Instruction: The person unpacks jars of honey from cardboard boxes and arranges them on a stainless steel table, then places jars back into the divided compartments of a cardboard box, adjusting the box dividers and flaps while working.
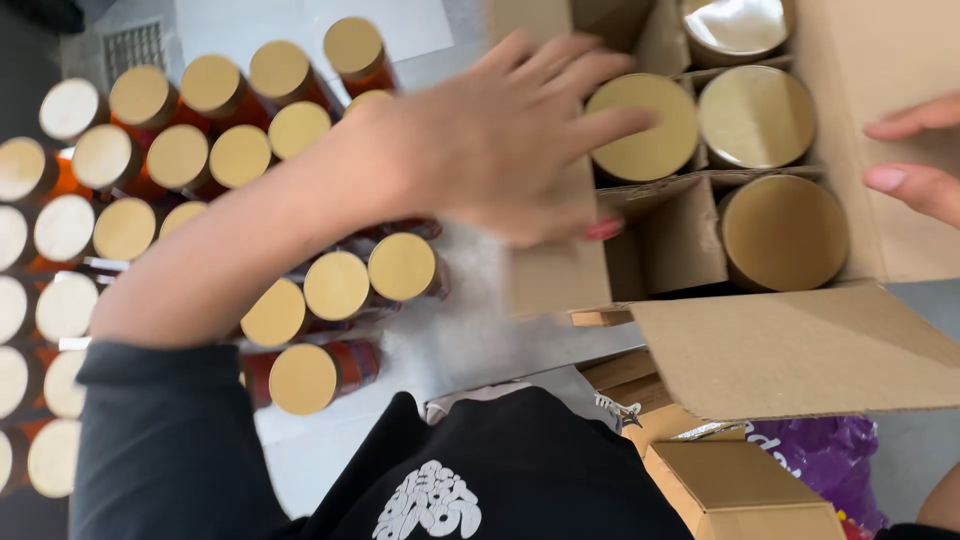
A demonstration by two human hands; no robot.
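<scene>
My left hand [500, 140] reaches across from the left, blurred, with its fingers spread over a gold-lidded jar [650, 135] inside a cardboard box [800, 350] with dividers. It holds nothing that I can see. Two more gold-lidded jars [757, 115] [783, 232] and a shiny-topped one [735, 25] fill other cells. The cell below my fingers [670, 250] looks empty. My right hand [915, 165] shows only its fingers, which rest flat against the box's right inner wall.
Several amber jars with gold lids [335, 285] stand packed on the grey surface at left, under my forearm. A smaller cardboard box [740, 490] and a purple bag [830, 455] lie at the bottom right. A floor grate [133, 45] is at the top left.
</scene>
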